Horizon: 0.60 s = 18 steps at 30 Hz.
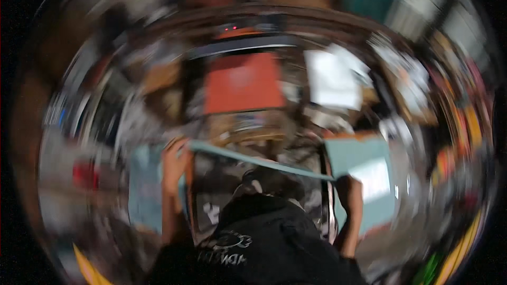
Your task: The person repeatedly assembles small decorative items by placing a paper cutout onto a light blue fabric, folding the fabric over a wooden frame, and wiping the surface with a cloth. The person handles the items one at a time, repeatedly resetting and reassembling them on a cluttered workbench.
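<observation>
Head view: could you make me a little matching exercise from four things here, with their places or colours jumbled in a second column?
Column one
1. Thin strip
2. Square panel
3. White sheets
4. Left hand

Column two
A. To the right of the square panel
B. At the strip's left end
C. Pale green, running across to the right hand
D. Red, in the upper middle of the picture

Right pairs: 1-C, 2-D, 3-A, 4-B.
</observation>
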Available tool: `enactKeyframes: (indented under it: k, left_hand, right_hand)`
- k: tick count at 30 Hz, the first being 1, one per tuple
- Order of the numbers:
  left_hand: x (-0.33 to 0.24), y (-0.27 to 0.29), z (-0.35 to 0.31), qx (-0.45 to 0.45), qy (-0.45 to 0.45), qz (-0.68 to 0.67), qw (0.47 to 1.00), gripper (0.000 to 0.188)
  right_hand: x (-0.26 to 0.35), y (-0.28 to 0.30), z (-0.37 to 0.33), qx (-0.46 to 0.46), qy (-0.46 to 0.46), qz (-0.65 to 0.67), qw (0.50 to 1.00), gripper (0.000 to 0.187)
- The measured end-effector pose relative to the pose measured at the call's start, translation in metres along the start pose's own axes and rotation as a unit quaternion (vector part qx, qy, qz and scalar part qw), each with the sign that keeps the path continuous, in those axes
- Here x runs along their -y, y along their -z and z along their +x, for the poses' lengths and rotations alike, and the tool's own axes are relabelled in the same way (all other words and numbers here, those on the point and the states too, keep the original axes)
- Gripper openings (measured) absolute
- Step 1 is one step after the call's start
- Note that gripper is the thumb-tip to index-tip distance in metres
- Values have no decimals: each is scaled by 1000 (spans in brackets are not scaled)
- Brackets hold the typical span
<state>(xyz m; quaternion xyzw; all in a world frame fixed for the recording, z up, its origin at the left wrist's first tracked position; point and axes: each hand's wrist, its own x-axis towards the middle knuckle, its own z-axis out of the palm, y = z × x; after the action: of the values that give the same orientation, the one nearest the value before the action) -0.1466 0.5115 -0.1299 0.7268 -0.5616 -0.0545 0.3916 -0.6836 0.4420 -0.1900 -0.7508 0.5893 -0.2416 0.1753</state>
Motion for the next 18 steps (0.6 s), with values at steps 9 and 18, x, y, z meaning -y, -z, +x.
enactKeyframes:
  k: [9,18]
  left_hand:
    - [17,43,3,-87,4,2,996,14]
    - [-2,86,4,-203,-50,3,978,14]
  right_hand:
    - [60,16,123,28,102,62,993,5]
    - [105,34,155,-37,142,68,987,5]
